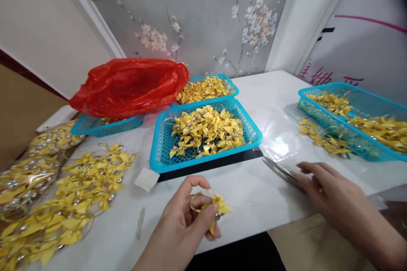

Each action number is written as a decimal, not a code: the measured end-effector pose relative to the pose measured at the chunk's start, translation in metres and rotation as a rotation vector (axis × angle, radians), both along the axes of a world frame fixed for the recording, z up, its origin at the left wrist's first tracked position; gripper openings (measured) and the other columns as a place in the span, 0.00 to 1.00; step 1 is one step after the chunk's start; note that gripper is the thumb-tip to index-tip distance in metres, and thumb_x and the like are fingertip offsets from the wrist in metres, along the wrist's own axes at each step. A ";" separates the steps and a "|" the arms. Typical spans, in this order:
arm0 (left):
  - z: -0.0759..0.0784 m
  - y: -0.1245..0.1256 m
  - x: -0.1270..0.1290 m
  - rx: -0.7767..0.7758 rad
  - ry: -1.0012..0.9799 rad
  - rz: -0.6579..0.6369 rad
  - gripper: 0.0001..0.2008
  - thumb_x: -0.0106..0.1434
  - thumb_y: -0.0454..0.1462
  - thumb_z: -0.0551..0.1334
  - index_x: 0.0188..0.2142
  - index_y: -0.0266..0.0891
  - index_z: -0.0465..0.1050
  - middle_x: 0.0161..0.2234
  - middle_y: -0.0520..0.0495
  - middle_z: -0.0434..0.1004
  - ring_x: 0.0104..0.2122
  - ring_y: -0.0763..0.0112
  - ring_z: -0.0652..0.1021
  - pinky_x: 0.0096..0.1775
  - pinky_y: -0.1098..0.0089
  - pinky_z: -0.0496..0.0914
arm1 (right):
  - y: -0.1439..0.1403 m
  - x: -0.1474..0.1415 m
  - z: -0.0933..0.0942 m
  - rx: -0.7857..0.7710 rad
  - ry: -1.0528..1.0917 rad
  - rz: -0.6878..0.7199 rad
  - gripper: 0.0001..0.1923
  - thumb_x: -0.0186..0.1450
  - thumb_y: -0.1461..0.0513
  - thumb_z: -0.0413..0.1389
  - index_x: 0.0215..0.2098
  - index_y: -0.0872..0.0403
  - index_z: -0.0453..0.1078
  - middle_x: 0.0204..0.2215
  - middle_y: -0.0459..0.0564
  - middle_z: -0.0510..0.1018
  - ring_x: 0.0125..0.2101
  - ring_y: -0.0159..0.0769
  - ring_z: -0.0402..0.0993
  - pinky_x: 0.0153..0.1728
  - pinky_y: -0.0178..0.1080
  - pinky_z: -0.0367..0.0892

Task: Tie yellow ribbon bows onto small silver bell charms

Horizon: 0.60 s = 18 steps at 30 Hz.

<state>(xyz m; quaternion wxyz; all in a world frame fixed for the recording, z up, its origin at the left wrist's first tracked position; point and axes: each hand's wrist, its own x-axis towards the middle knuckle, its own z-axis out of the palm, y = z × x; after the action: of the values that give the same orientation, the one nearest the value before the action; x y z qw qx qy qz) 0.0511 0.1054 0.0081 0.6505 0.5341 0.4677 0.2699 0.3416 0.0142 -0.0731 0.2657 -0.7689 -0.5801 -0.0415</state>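
My left hand point(190, 220) is closed, pinching a small yellow ribbon flower point(220, 204) between thumb and fingers. The flower has a silvery bead and a thin gold loop that stands up by my fingers. Over to the right, my right hand point(324, 190) is closed around the near end of a pair of scissors point(280, 170). Their pointed metal blades lie low over the white tabletop, aimed away to the left; the handles are hidden under my fingers. Just beyond both hands is a blue basket point(157, 152) holding a heap of yellow ribbon flowers point(206, 131).
Loose ribbon flowers point(85, 182) spread across the left, beside a clear bag of them point(28, 169). A red plastic bag point(130, 87) rests on another blue basket point(95, 129). More baskets stand at the back point(233, 89) and right point(365, 144). A paper scrap point(146, 179) lies nearby.
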 end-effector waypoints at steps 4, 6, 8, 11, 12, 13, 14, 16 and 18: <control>0.010 -0.008 0.000 -0.028 -0.026 0.036 0.05 0.58 0.38 0.68 0.31 0.42 0.73 0.27 0.55 0.78 0.23 0.76 0.77 0.27 0.78 0.71 | 0.027 -0.012 -0.012 -0.062 -0.040 0.036 0.23 0.70 0.45 0.45 0.38 0.53 0.70 0.33 0.54 0.76 0.31 0.52 0.76 0.26 0.48 0.68; 0.012 -0.010 -0.002 -0.036 -0.021 0.070 0.05 0.56 0.37 0.69 0.31 0.41 0.74 0.27 0.55 0.77 0.23 0.76 0.77 0.26 0.78 0.71 | 0.030 -0.014 -0.013 -0.053 -0.028 0.078 0.22 0.71 0.47 0.44 0.34 0.52 0.69 0.28 0.52 0.75 0.31 0.51 0.75 0.26 0.48 0.68; 0.011 -0.012 -0.004 -0.030 -0.008 0.099 0.05 0.56 0.37 0.69 0.32 0.42 0.75 0.27 0.55 0.77 0.23 0.77 0.77 0.25 0.79 0.71 | 0.027 -0.016 -0.008 -0.032 -0.012 0.121 0.20 0.71 0.50 0.43 0.34 0.52 0.68 0.29 0.52 0.75 0.30 0.48 0.75 0.27 0.46 0.69; 0.008 -0.014 -0.007 0.017 0.029 0.069 0.04 0.57 0.35 0.68 0.32 0.43 0.76 0.29 0.55 0.78 0.22 0.76 0.78 0.25 0.79 0.73 | 0.017 -0.026 0.009 -0.016 0.079 0.245 0.11 0.72 0.56 0.46 0.36 0.51 0.66 0.28 0.47 0.74 0.27 0.37 0.74 0.25 0.36 0.70; 0.006 -0.015 -0.008 0.049 0.043 0.048 0.04 0.57 0.35 0.67 0.33 0.44 0.76 0.30 0.55 0.78 0.22 0.75 0.78 0.25 0.78 0.74 | 0.013 -0.033 0.017 -0.007 0.157 0.311 0.08 0.72 0.58 0.48 0.36 0.50 0.65 0.26 0.45 0.73 0.25 0.33 0.73 0.23 0.32 0.69; 0.004 -0.015 -0.009 0.086 0.059 0.028 0.04 0.57 0.35 0.67 0.34 0.45 0.77 0.29 0.54 0.79 0.23 0.74 0.79 0.26 0.77 0.75 | 0.010 -0.042 0.025 0.003 0.239 0.393 0.08 0.72 0.61 0.48 0.34 0.50 0.63 0.25 0.43 0.71 0.23 0.31 0.71 0.22 0.28 0.68; 0.002 -0.016 -0.010 0.133 0.077 0.014 0.05 0.58 0.35 0.67 0.35 0.46 0.78 0.29 0.54 0.80 0.23 0.73 0.80 0.26 0.77 0.75 | 0.007 -0.052 0.032 0.043 0.299 0.463 0.08 0.72 0.63 0.48 0.33 0.50 0.63 0.24 0.43 0.70 0.21 0.29 0.70 0.21 0.26 0.68; -0.001 -0.017 -0.012 0.267 0.132 0.021 0.06 0.57 0.35 0.67 0.35 0.46 0.79 0.27 0.54 0.82 0.23 0.70 0.80 0.26 0.76 0.76 | 0.004 -0.073 0.044 0.068 0.361 0.605 0.05 0.72 0.64 0.47 0.42 0.50 0.64 0.32 0.47 0.74 0.26 0.29 0.74 0.27 0.25 0.72; -0.002 -0.019 -0.012 0.418 0.210 0.072 0.06 0.55 0.34 0.67 0.33 0.47 0.81 0.27 0.54 0.84 0.24 0.68 0.81 0.26 0.76 0.77 | 0.004 -0.091 0.049 0.066 0.373 0.718 0.09 0.75 0.63 0.44 0.49 0.50 0.63 0.36 0.49 0.75 0.32 0.30 0.77 0.34 0.25 0.73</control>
<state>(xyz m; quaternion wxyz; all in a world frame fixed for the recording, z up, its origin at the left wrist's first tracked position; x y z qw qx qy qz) 0.0387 0.0869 0.0062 0.4636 0.6652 0.4856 0.3269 0.2504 0.0183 -0.0244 0.3886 -0.5029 -0.7518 0.1757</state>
